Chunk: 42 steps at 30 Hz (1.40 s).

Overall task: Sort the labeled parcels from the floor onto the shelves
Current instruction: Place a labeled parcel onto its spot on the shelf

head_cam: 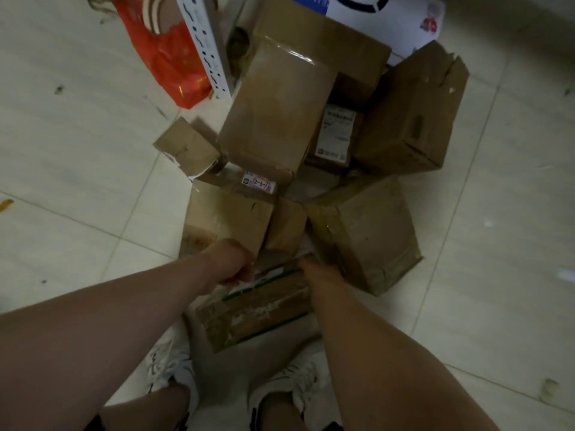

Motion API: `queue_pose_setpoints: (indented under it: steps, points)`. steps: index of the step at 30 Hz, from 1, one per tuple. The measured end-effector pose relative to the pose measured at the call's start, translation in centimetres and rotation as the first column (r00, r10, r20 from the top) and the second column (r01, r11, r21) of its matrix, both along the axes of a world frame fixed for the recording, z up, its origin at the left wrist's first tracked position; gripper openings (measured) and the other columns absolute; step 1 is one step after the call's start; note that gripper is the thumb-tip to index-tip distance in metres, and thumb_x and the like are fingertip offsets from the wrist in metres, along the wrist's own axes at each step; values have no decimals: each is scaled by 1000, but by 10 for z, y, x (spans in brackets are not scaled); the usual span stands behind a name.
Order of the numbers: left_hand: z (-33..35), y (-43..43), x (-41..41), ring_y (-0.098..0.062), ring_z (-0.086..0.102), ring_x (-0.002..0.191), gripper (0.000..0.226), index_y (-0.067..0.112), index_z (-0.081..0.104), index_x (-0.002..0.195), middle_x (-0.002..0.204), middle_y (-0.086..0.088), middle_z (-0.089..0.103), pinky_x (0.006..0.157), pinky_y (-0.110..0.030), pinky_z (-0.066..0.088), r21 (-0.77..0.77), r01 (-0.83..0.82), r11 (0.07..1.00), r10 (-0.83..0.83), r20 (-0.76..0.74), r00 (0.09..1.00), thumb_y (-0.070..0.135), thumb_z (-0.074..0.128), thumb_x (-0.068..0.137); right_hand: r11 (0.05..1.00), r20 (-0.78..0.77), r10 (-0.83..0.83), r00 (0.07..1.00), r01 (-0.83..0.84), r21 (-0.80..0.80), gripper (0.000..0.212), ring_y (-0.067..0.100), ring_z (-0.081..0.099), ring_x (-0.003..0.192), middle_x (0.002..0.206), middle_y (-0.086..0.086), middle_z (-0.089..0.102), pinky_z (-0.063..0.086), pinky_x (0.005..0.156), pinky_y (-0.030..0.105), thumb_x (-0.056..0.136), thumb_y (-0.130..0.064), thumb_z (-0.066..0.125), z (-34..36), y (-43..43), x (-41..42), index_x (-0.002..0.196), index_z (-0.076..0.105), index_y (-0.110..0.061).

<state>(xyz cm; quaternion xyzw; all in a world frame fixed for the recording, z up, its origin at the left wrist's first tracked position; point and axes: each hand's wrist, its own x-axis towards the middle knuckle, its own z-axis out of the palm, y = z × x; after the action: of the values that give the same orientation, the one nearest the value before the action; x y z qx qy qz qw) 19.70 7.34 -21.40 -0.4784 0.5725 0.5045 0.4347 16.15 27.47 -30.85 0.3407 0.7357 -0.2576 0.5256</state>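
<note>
The fingers of the left hand [231,262] are curled shut around the far left corner of a flat brown cardboard parcel with green edge stripes and clear tape [255,309]. The fingers of the right hand [314,270] are pressed against the parcel's far right corner; their tips are hidden behind that edge, so it cannot be told how far they are closed. The parcel is thus held between both hands, its near end lying above a pair of white sneakers [295,387] on the pale tiled floor [77,169]. Just beyond the fingers, a heap of brown cardboard boxes [273,119] is piled on the floor, one bearing a white label with handwritten red digits [259,182]. Farther off, a white perforated shelf upright [207,48] is seen beside a red plastic bag [169,57].
</note>
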Motion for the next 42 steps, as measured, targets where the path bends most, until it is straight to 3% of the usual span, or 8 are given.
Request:
queue_pose_setpoints:
  steps: [3,7,14,21,24,29,35,42]
  points:
    - [35,-4,1,-19,58,75,17,7,60,102,94,-10,62,60,-23,43,-114,-62,991,65,18,998,24,55,100,994,-45,-100,994,102,45,105,35,60,108,126,8,60,51,95,49,42,-65,61,39,10,6,140,48,-28]
    - [104,-24,8,-27,54,119,95,11,47,141,137,-4,54,95,-31,47,-147,-33,988,29,-34,999,58,77,64,969,-105,-244,964,239,-61,77,32,63,98,109,8,66,54,91,50,44,-53,74,176,8,-21,112,64,-19]
    - [294,-43,-16,-35,57,110,54,23,64,114,116,-9,63,100,-55,39,121,-323,939,317,68,946,55,78,72,791,-156,-593,790,535,-298,4,26,57,77,83,12,56,50,89,47,88,-13,55,423,17,-78,85,55,-11]
    - [492,-64,-59,-33,63,106,72,20,64,116,114,-13,68,89,-55,53,226,-98,969,163,-292,942,22,88,48,878,-311,-470,827,398,-268,30,27,54,93,115,12,57,47,80,44,81,-14,57,612,13,-93,111,55,-16]
    - [572,-87,-74,-37,63,111,98,22,63,118,115,-15,69,89,-55,54,211,111,971,-18,-400,916,25,100,27,972,-540,-132,831,2,-234,70,16,53,92,125,8,55,46,69,28,82,-7,65,688,7,-103,145,38,-25]
    - [702,-95,-101,-44,64,111,75,22,55,133,129,-21,63,97,-61,49,139,546,826,-394,-551,736,0,84,67,805,-460,268,847,-459,-375,112,28,38,137,151,2,33,36,105,37,64,-39,88,809,-36,-114,156,24,-37]
    - [838,-77,-125,-42,68,104,58,13,56,131,116,-19,70,90,-51,56,-199,716,669,-625,-672,397,-1,73,78,725,-590,228,775,-540,-429,119,23,57,118,144,2,52,49,76,34,75,-22,86,913,-85,-105,155,2,-50]
    - [920,-78,-132,-27,38,139,112,34,23,155,156,-6,35,115,-51,31,-107,304,947,-204,-929,310,43,85,62,818,-757,-218,616,-309,-486,76,19,66,88,93,2,70,55,76,37,65,-43,84,997,-31,-111,131,51,-25]
